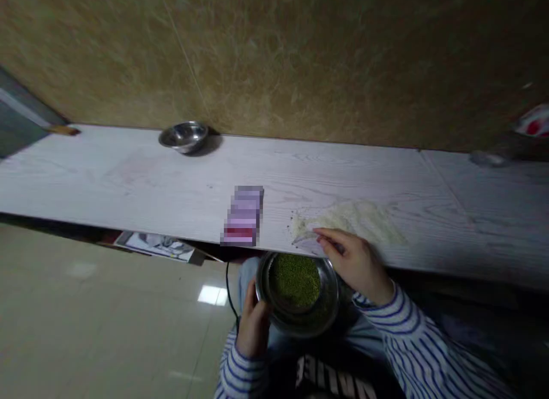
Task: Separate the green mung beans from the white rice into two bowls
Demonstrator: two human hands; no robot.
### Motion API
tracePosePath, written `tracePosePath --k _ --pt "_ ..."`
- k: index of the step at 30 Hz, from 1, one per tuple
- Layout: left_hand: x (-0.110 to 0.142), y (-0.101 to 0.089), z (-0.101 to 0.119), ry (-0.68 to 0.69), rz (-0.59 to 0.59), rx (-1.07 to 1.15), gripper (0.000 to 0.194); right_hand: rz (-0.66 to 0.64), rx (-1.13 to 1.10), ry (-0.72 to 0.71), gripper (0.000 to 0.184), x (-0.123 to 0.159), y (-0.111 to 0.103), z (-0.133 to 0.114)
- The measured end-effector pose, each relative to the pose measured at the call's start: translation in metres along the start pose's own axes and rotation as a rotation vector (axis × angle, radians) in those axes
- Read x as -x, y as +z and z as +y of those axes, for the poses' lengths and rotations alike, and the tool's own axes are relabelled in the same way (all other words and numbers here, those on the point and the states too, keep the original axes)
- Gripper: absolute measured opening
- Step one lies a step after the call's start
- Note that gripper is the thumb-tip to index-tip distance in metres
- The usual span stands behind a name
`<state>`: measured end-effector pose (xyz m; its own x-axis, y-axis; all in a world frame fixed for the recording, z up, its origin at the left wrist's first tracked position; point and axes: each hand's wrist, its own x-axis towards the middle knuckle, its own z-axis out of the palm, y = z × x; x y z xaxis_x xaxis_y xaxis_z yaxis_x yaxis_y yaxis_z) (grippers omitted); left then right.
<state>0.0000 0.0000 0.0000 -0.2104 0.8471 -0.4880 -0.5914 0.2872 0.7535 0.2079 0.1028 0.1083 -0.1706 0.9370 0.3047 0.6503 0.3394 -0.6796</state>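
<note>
My left hand grips the left rim of a metal bowl on my lap. Small green beans, like mung beans, fill an inner metal bowl, which sits inside a wider metal bowl under the table's front edge. Just above the bowls, my right hand is at the table edge, its thumb and index finger close together in a pinch. What lies between those fingertips is too small to make out. Beside that hand, a thin layer of pale grains is spread on the tabletop, with darker specks at its left end.
A phone, its screen blurred out, lies on the white wood-grain table. Against the wall stands a small metal bowl. An open drawer juts out below on the left. A clear container with a red-and-white label is at far right.
</note>
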Motion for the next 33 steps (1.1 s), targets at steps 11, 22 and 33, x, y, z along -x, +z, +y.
tracePosePath --k 11,22,33 --pt "-0.007 -0.009 -0.003 0.016 -0.021 -0.015 0.062 0.019 0.007 0.001 0.033 -0.007 0.003 -0.001" --pt "-0.007 -0.009 -0.001 0.033 -0.053 -0.023 0.062 0.001 -0.059 -0.034 0.03 -0.014 0.01 -0.002" --pt "-0.007 -0.011 -0.001 0.019 -0.007 -0.016 0.062 0.036 -0.06 -0.017 0.028 -0.003 0.009 -0.003"
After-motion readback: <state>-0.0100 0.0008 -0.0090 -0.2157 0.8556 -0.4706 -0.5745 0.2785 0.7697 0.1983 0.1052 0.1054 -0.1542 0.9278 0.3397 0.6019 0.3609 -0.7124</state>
